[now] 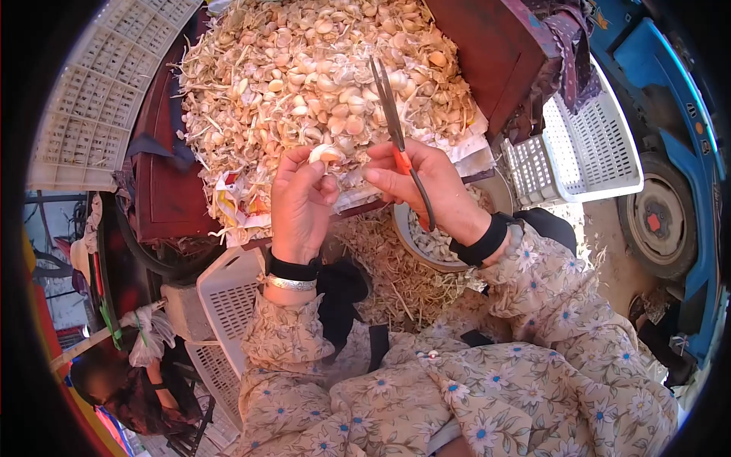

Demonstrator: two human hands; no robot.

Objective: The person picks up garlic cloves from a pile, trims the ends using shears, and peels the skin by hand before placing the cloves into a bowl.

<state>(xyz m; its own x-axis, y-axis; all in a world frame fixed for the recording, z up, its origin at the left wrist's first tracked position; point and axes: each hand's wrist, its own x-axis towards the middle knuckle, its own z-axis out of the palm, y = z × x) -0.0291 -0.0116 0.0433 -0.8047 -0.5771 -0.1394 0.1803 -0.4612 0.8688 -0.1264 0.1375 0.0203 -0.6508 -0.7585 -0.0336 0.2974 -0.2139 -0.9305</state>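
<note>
A large heap of garlic cloves and dry skins [304, 84] covers the dark red table. My left hand [302, 202] is raised at the heap's near edge, its thumb and fingers pinching a pale garlic clove [326, 154]. Just to the right, my right hand [430, 186] is closed around scissors [390, 107] with red on the handle; their dark blades point up over the heap. Between the two hands is a small gap. Below my right hand stands a round bowl [403, 228] holding pale cloves, partly hidden by my wrist.
White plastic crates stand at the upper left [91, 91], upper right [594, 145] and lower left [228, 293]. Dry stalks [396, 282] litter the ground. A blue vehicle [685, 152] with a wheel is at the right. Another person [145, 396] sits at the lower left.
</note>
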